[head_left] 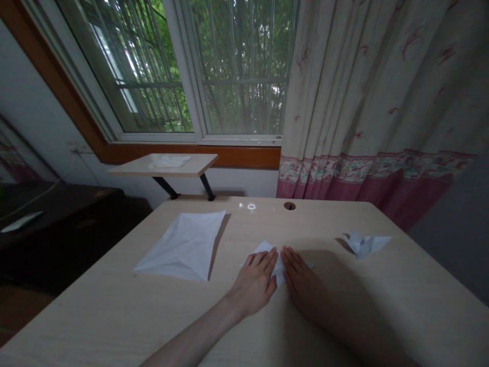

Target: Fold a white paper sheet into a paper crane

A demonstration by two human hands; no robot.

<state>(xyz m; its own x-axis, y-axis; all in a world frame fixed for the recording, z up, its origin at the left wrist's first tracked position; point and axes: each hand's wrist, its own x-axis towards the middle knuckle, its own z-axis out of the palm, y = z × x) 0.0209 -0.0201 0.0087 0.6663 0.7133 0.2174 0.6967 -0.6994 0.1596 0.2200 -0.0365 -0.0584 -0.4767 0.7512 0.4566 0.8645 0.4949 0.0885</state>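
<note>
A small folded sheet of white paper (265,246) lies on the table (244,336), mostly covered by my two hands. My left hand (256,278) rests flat on its left part, fingers stretched forward. On its right part lies my right hand (300,278), also flat with the fingers extended and close together. The fingertips of both hands almost meet over the middle of the paper. One corner sticks out beyond the fingers, and small bits show at the sides. How the paper is folded underneath is hidden.
A larger creased white sheet (187,244) lies to the left, and a folded paper figure (364,243) sits at the right. At the back left, a raised shelf (133,167) carries more white paper (170,161). A cable hole (289,206) is near the back edge; a curtain (328,102) hangs behind.
</note>
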